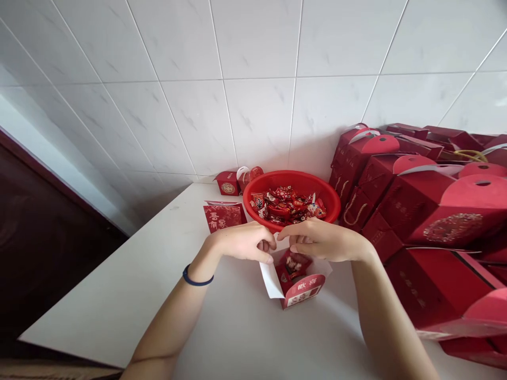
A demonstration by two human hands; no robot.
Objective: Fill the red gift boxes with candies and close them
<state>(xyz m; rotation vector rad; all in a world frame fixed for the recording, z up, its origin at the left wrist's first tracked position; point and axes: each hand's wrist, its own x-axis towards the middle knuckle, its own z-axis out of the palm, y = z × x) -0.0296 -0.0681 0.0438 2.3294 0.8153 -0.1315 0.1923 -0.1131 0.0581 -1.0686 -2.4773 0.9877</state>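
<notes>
A small red gift box (pixel 303 289) with printed characters stands on the table, its top open and its white-lined flaps spread out. Red-wrapped candies (pixel 295 265) lie inside it. My left hand (pixel 247 241) is at the box's far left side, fingers curled and thumb against the white flap. From the right, my right hand (pixel 325 240) reaches over the far edge, index finger and thumb about the far flap; its exact contact is partly hidden. Just beyond both hands sits a red plastic basket (pixel 253 182) holding many wrapped candies (pixel 287 203).
Many red gift boxes (pixel 412 285) are piled along the right side. Behind the basket, a small red box (pixel 227 183) stands near the tiled wall (pixel 257 116). A flat red printed piece (pixel 224 216) lies left of the basket. The white table's (pixel 130 285) left edge runs diagonally.
</notes>
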